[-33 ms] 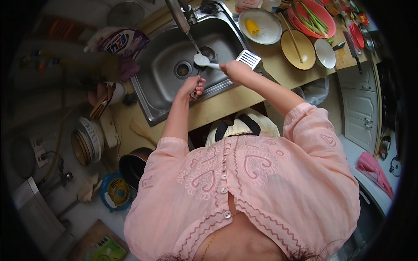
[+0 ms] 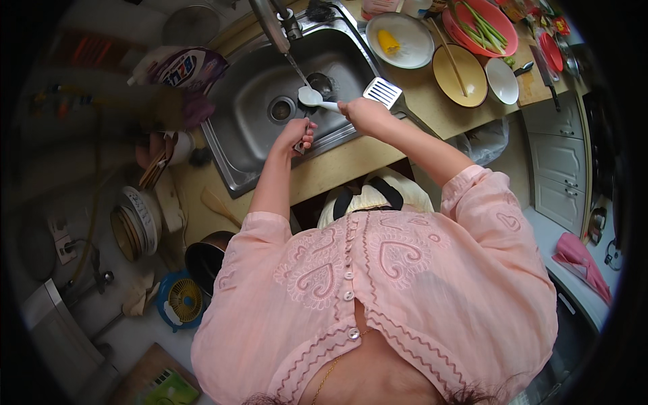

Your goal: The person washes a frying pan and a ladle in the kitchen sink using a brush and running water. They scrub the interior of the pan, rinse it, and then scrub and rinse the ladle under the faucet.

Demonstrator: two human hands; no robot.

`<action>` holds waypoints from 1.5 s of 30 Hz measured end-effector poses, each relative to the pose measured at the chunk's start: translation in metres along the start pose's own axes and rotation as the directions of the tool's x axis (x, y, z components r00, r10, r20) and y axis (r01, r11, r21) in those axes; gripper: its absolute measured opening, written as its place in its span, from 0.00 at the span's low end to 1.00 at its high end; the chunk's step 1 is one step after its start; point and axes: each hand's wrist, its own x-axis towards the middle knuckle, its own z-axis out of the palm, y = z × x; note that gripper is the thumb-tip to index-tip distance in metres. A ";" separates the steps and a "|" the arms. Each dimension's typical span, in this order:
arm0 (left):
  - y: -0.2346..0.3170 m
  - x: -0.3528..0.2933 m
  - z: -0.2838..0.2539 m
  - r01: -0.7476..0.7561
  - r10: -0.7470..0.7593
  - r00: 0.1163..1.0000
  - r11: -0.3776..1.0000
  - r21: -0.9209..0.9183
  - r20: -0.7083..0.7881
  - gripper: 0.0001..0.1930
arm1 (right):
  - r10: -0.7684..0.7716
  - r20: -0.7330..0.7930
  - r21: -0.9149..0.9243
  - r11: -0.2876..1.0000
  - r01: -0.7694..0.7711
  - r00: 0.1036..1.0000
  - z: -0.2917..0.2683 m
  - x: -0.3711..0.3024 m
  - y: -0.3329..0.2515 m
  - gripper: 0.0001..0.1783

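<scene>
At the far left a cluttered counter carried a stack of plates point(image 2: 135, 223) and a small blue fan point(image 2: 181, 302) lower down; these lay well apart from the work. Next came the steel sink point(image 2: 236, 145), its basin point(image 2: 270, 74) open beneath the tap point(image 2: 273, 27), from which a thin stream of water point(image 2: 297, 71) fell. The left hand point(image 2: 297, 133) hovered over the near rim of the sink, fingers curled closed around something small and dark (too little of it showed to say what). Just to its right, and a little farther from the body, the right hand point(image 2: 361, 111) was clenched on the handles of two utensils at once: a white spoon point(image 2: 312, 98) and a white slotted spatula point(image 2: 383, 91). The spoon's long axis ran leftward from the right fist, its bowl lying directly under the stream, above the basin and up and right of the left hand; the spatula's blade pointed the other way, up and to the right, over the sink's edge. So the spoon's bowl sat between the two hands, with the right hand holding it and the left near but apart. Farther right, on the wooden counter point(image 2: 418, 115), stood a white plate point(image 2: 405, 40) with a yellow piece on it, a yellow bowl point(image 2: 459, 74) with chopsticks across it, a small white bowl point(image 2: 503, 81) and a red plate point(image 2: 482, 23) of green stalks.
</scene>
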 end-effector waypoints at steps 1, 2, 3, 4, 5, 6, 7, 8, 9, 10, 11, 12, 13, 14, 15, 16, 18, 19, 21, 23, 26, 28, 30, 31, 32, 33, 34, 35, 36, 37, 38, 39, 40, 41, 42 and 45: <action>0.001 0.002 0.002 0.004 -0.003 1.000 0.999 0.051 -0.015 0.10 | 0.037 -0.037 -0.003 0.999 -0.037 0.999 0.006 0.003 0.006 0.12; 0.003 0.005 0.007 0.007 -0.008 1.000 0.999 0.042 0.018 0.10 | 0.078 -0.081 -0.002 0.997 -0.078 0.994 0.018 0.013 0.015 0.13; 0.004 0.008 0.011 0.011 -0.012 0.999 0.999 0.031 0.049 0.10 | 0.117 -0.124 0.001 0.993 -0.118 0.985 0.029 0.023 0.025 0.13; 0.005 0.009 0.014 0.017 -0.019 0.997 1.000 0.018 0.074 0.10 | 0.087 -0.157 -0.007 0.996 -0.089 0.984 0.032 0.027 0.028 0.13; 0.007 0.008 0.015 0.034 -0.033 0.997 0.999 -0.007 0.069 0.10 | 0.065 -0.189 -0.039 0.997 -0.073 0.980 0.037 0.030 0.029 0.13; 0.009 0.007 0.015 0.050 -0.047 0.997 0.998 -0.033 0.064 0.11 | 0.041 -0.219 -0.071 0.996 -0.058 0.975 0.042 0.035 0.027 0.13; 0.010 0.004 0.017 0.067 -0.064 0.996 0.996 -0.062 0.061 0.11 | 0.018 -0.246 -0.107 0.993 -0.045 0.969 0.044 0.035 0.022 0.13; 0.012 0.002 0.018 0.079 -0.072 0.995 0.991 -0.108 0.067 0.11 | 0.016 -0.239 -0.156 0.986 -0.055 0.971 0.042 0.034 0.016 0.14; 0.015 -0.001 0.019 0.091 -0.081 0.994 0.984 -0.154 0.073 0.11 | 0.026 -0.275 -0.165 0.984 -0.074 0.961 0.046 0.036 0.020 0.15; 0.017 -0.003 0.018 0.098 -0.084 0.994 0.975 -0.200 0.076 0.11 | 0.031 -0.314 -0.173 0.981 -0.090 0.949 0.050 0.042 0.024 0.15; 0.017 -0.003 0.017 0.139 -0.093 0.984 0.938 -0.317 0.154 0.11 | 0.035 -0.353 -0.180 0.978 -0.105 0.935 0.053 0.048 0.028 0.16; 0.015 -0.003 0.016 0.185 -0.092 0.968 0.886 -0.425 0.232 0.11 | 0.076 -0.341 -0.187 0.971 -0.147 0.937 0.055 0.056 0.033 0.16; 0.013 -0.003 0.013 0.238 -0.080 0.949 0.816 -0.526 0.306 0.12 | 0.148 -0.283 -0.133 0.972 -0.191 0.948 0.047 0.059 0.031 0.16; 0.011 -0.003 0.009 0.243 -0.079 0.948 0.802 -0.545 0.307 0.12 | 0.101 -0.244 -0.122 0.984 -0.133 0.965 0.043 0.057 0.029 0.17; 0.009 -0.003 0.004 0.247 -0.077 0.948 0.788 -0.564 0.308 0.12 | 0.052 -0.204 -0.109 0.991 -0.075 0.978 0.043 0.054 0.027 0.17; 0.009 -0.003 0.004 0.252 -0.071 0.946 0.774 -0.581 0.316 0.12 | 0.023 -0.193 -0.111 0.993 -0.045 0.981 0.044 0.048 0.023 0.17; 0.008 -0.004 0.000 0.243 -0.050 0.945 0.767 -0.594 0.322 0.12 | -0.013 -0.196 -0.106 0.994 -0.008 0.980 0.053 0.047 0.025 0.18; 0.006 -0.006 -0.001 0.241 -0.045 0.945 0.764 -0.599 0.324 0.12 | 0.001 -0.217 -0.110 0.994 -0.026 0.976 0.057 0.049 0.030 0.18; 0.002 -0.009 0.000 0.269 -0.051 0.942 0.703 -0.659 0.331 0.12 | 0.031 -0.261 -0.117 0.991 -0.064 0.965 0.062 0.055 0.039 0.19; -0.003 -0.009 -0.004 0.268 -0.052 0.945 0.690 -0.672 0.323 0.12 | 0.029 -0.201 -0.188 0.980 -0.067 0.979 0.057 0.052 0.031 0.17; -0.008 -0.007 -0.008 0.234 -0.056 0.952 0.766 -0.599 0.301 0.12 | 0.013 -0.121 -0.150 0.988 -0.032 0.993 0.050 0.040 0.017 0.13; -0.006 -0.008 -0.005 0.220 -0.072 0.955 0.826 -0.519 0.289 0.13 | -0.027 -0.173 -0.132 0.991 0.004 0.985 0.042 0.038 0.008 0.16; -0.003 -0.011 0.004 0.251 -0.081 0.949 0.777 -0.577 0.304 0.12 | 0.000 -0.268 -0.109 0.994 -0.030 0.964 0.057 0.049 0.018 0.17; -0.001 -0.009 0.009 0.267 -0.083 0.945 0.752 -0.603 0.315 0.12 | 0.027 -0.257 -0.126 0.990 -0.061 0.966 0.054 0.053 0.023 0.17; -0.001 -0.009 0.008 0.255 -0.077 0.948 0.764 -0.592 0.309 0.12 | 0.056 -0.247 -0.144 0.985 -0.094 0.967 0.052 0.056 0.026 0.17; -0.003 -0.011 0.005 0.244 -0.072 0.950 0.777 -0.580 0.303 0.12 | 0.088 -0.237 -0.160 0.979 -0.128 0.967 0.051 0.057 0.029 0.16; -0.004 -0.011 0.002 0.234 -0.066 0.952 0.787 -0.571 0.300 0.12 | 0.041 -0.313 -0.179 0.979 -0.102 0.949 0.041 0.046 0.024 0.09; -0.002 -0.009 0.002 0.218 -0.070 0.958 0.806 -0.550 0.277 0.12 | 0.085 -0.263 -0.109 0.987 -0.117 0.961 0.043 0.044 0.022 0.09; 0.000 -0.007 0.002 0.202 -0.073 0.964 0.826 -0.527 0.256 0.12 | 0.089 -0.198 -0.083 0.991 -0.107 0.976 0.044 0.040 0.023 0.12; 0.003 -0.007 0.002 0.178 -0.070 0.972 0.844 -0.506 0.226 0.12 | 0.082 -0.135 -0.053 0.994 -0.090 0.987 0.042 0.035 0.019 0.15; 0.007 -0.004 0.003 0.197 -0.109 0.971 0.870 -0.453 0.213 0.17 | 0.080 -0.127 0.015 0.997 -0.078 0.989 0.038 0.027 0.016 0.14; 0.011 -0.001 0.006 0.198 -0.130 0.973 0.896 -0.397 0.191 0.19 | 0.099 -0.129 0.064 0.994 -0.091 0.987 0.037 0.021 0.014 0.14; 0.018 -0.002 0.011 0.198 -0.148 0.975 0.919 -0.340 0.165 0.21 | 0.116 -0.130 0.114 0.988 -0.101 0.985 0.036 0.017 0.011 0.14; 0.025 -0.002 0.016 0.199 -0.166 0.976 0.939 -0.281 0.139 0.23 | 0.135 -0.131 0.165 0.980 -0.112 0.982 0.034 0.012 0.009 0.14; 0.034 0.003 0.019 0.199 -0.188 0.979 0.963 -0.180 0.076 0.29 | 0.156 -0.118 0.232 0.965 -0.125 0.981 0.030 0.008 0.007 0.15; 0.055 0.024 0.024 0.176 -0.180 0.980 0.983 -0.056 -0.082 0.30 | 0.133 -0.224 0.357 0.933 -0.045 0.965 0.038 -0.007 0.011 0.12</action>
